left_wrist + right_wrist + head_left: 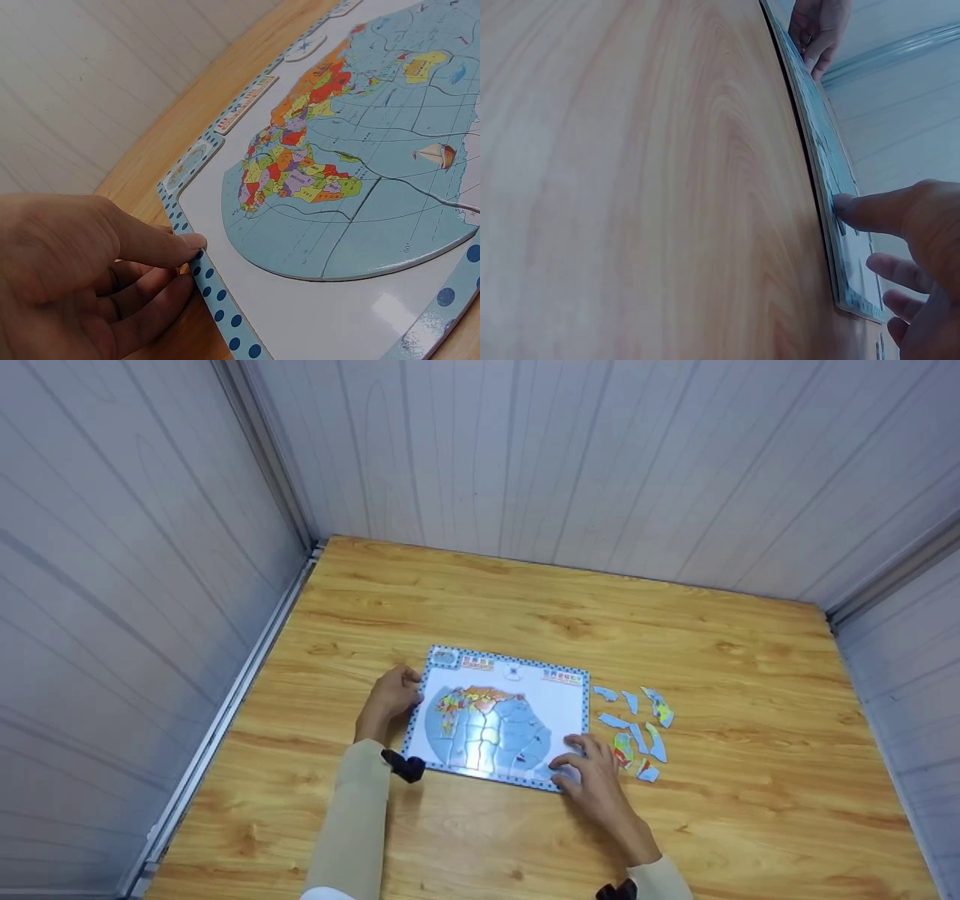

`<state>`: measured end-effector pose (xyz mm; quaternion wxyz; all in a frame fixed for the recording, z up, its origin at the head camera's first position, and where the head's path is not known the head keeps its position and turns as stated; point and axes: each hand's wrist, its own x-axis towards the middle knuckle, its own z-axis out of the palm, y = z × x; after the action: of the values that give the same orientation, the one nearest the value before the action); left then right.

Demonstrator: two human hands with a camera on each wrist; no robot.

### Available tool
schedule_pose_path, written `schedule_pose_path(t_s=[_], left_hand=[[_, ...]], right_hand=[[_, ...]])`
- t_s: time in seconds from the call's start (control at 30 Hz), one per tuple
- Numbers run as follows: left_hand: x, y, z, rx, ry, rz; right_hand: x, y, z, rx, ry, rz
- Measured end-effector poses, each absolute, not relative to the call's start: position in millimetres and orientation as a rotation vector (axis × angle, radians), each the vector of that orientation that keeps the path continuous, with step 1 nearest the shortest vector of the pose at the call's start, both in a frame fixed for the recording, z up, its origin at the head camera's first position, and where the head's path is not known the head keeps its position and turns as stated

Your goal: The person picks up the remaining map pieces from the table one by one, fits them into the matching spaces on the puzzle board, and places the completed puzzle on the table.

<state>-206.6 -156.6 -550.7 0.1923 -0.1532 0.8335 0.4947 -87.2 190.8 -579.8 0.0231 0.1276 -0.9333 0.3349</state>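
Observation:
A world map puzzle board [566, 703] with a blue dotted border lies on the table, much of its map filled with joined pieces. My left hand [395, 694] grips the board's left edge. In the left wrist view its thumb [193, 241] lies on the dotted border, with the other fingers curled at the board's side. Over the board's near right corner is my right hand [595, 780], fingers spread and slightly bent. Its thumb [855, 212] presses on the map near the front edge, by the blue lower right part of the map [537, 770].
Several loose puzzle pieces [658, 744] lie on the wooden table [765, 720] just right of the board, some close to my right hand. Pale panel walls [510, 457] enclose the table at the back and on both sides.

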Motion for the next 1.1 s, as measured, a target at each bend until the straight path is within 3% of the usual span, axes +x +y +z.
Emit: schedule_pose_path(t_s=[1.1], left_hand=[[-208.1,-157.3,-551.8,-0.416,2.362,1.349]], right_hand=[[-86.3,182.5,-583.3,0.431,-2.843,1.081]])
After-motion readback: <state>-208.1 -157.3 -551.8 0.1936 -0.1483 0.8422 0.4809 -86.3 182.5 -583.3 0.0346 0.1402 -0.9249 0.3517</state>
